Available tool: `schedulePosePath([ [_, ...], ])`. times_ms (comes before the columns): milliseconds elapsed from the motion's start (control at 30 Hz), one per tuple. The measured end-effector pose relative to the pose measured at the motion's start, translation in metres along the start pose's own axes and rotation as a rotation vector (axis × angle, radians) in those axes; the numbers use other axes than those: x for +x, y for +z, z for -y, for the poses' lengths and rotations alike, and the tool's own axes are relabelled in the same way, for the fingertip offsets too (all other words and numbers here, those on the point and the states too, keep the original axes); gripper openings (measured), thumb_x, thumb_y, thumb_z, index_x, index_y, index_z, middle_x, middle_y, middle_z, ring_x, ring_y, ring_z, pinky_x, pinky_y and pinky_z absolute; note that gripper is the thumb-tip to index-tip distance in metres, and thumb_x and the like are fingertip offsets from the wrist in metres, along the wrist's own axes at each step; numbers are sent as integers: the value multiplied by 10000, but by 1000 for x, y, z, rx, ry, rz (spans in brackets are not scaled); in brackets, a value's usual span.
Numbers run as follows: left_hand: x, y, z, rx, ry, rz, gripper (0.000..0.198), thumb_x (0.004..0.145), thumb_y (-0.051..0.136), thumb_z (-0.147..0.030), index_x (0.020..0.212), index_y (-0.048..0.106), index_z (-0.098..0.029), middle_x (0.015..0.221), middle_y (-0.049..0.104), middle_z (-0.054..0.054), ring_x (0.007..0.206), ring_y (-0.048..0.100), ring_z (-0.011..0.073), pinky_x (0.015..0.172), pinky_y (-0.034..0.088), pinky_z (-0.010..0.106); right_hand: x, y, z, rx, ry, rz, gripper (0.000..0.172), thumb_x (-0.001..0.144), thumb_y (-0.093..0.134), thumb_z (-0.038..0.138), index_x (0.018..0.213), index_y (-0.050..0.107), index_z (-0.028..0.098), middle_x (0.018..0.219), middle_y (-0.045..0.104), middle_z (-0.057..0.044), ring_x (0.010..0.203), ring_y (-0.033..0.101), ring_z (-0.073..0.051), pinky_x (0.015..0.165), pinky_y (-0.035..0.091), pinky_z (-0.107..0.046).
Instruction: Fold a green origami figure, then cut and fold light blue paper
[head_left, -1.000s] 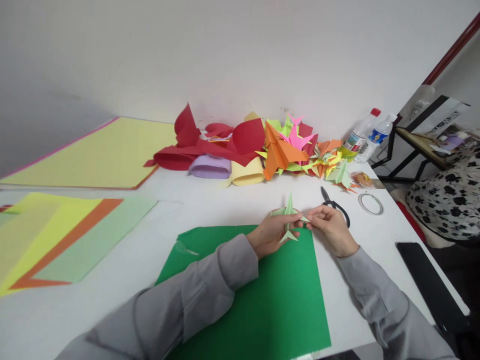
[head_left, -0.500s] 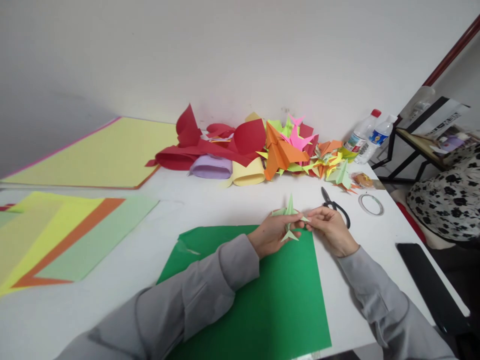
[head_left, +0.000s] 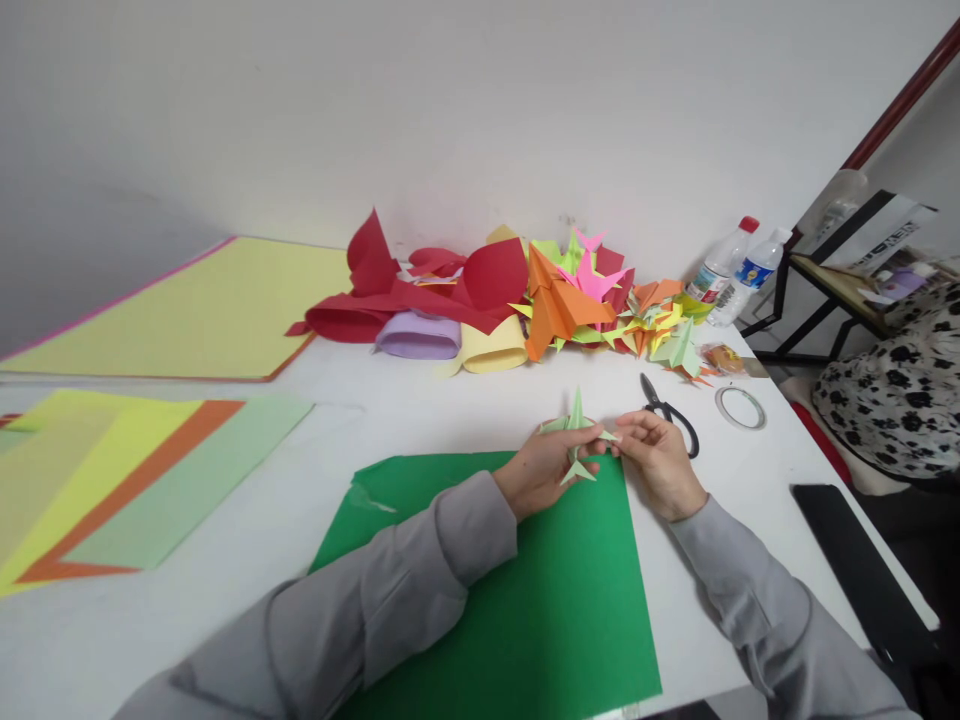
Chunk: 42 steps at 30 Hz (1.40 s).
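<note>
A small pale green folded paper plane (head_left: 576, 425) is held above the far right part of a green paper sheet (head_left: 570, 600). My left hand (head_left: 541, 470) grips the plane's body, thumb on top and fingers beneath. With a pinch, my right hand (head_left: 660, 462) holds the plane's right wing tip. Parts of the plane are hidden behind the left thumb and fingers. Just beyond the right hand lie black-handled scissors (head_left: 671, 418), partly covered by that hand.
Folded planes (head_left: 559, 300) and rolled red paper (head_left: 420, 295) lie heaped along the wall. Coloured sheets (head_left: 187, 480) spread on the left, a large yellow sheet (head_left: 187, 310) behind them. On the right are a tape roll (head_left: 741, 408), two bottles (head_left: 752, 278) and a black flat object (head_left: 855, 560).
The whole view has shifted very slightly. Both hands keep their grip on the paper plane, with hardly any movement.
</note>
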<state>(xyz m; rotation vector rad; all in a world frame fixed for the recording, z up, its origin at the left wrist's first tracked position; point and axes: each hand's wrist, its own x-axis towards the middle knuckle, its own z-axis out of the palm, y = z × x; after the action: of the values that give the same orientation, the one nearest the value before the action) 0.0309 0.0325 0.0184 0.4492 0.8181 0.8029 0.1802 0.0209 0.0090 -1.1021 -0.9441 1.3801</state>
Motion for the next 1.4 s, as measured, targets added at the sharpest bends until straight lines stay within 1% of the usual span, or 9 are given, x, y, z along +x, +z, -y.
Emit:
schedulePosePath([
  [133, -2, 1, -2, -1, -33, -14, 150, 850, 602, -121, 700, 609, -128, 550, 580, -15, 462, 526, 66, 441, 425, 158, 0, 2, 0, -6, -8, -17, 334, 507, 883, 295, 735, 670, 174, 554, 655, 24, 516, 578, -104, 566, 452, -243],
  [300, 3, -7, -1, -2, -58, 25, 112, 839, 637, -169, 734, 620, -135, 583, 601, -19, 449, 537, 58, 419, 408, 149, -2, 0, 6, -51, 8, 24, 350, 579, 846, 426, 772, 695, 176, 595, 692, -3, 558, 633, -139, 623, 508, -294],
  [433, 6, -12, 1, 9, -58, 47, 116, 845, 634, -191, 744, 612, -139, 597, 600, -22, 449, 542, 53, 414, 405, 141, -3, -1, 8, -118, -14, 38, 334, 560, 852, 402, 750, 694, 178, 593, 699, -10, 560, 635, -138, 615, 509, -285],
  [533, 5, -10, 2, 4, -31, 53, 94, 826, 651, -182, 754, 607, -141, 610, 601, -17, 467, 549, 61, 422, 411, 147, -3, -1, 9, -165, -46, 13, 289, 562, 841, 371, 727, 697, 181, 573, 682, -2, 546, 622, -136, 597, 503, -281],
  [733, 1, -6, 4, 11, 125, 71, 169, 721, 750, -201, 745, 595, -140, 588, 589, -7, 546, 561, 95, 472, 448, 175, -3, -3, 13, -278, -104, 17, 220, 597, 812, 367, 662, 700, 189, 571, 673, -4, 550, 608, -144, 584, 494, -287],
  [900, 2, -9, 6, 73, 264, 110, 281, 637, 812, -288, 748, 604, -136, 635, 605, 4, 637, 589, 121, 518, 474, 195, -3, -7, 10, -384, -137, 66, 239, 635, 796, 405, 650, 710, 183, 613, 697, -29, 560, 604, -152, 565, 470, -283],
  [1133, 5, -13, 8, 159, 353, 144, 290, 643, 811, -330, 752, 623, -138, 650, 623, 18, 674, 606, 147, 533, 506, 222, -5, -8, 8, -412, -176, 143, 255, 692, 763, 444, 704, 711, 194, 736, 741, -75, 665, 658, -200, 655, 508, -328],
  [1267, 4, -14, 8, 217, 400, 151, 267, 647, 811, -309, 741, 634, -133, 659, 634, 24, 659, 608, 149, 558, 527, 244, -7, -7, 9, -462, -252, 120, 197, 701, 761, 393, 698, 715, 202, 718, 731, -65, 651, 644, -195, 650, 504, -326],
  [1400, 4, -16, 10, 293, 456, 121, 237, 658, 803, -290, 745, 644, -137, 669, 658, 27, 620, 610, 144, 577, 534, 261, -7, -8, 7, -537, -346, 83, 123, 716, 736, 319, 688, 717, 202, 683, 703, -43, 620, 615, -174, 611, 483, -301],
])
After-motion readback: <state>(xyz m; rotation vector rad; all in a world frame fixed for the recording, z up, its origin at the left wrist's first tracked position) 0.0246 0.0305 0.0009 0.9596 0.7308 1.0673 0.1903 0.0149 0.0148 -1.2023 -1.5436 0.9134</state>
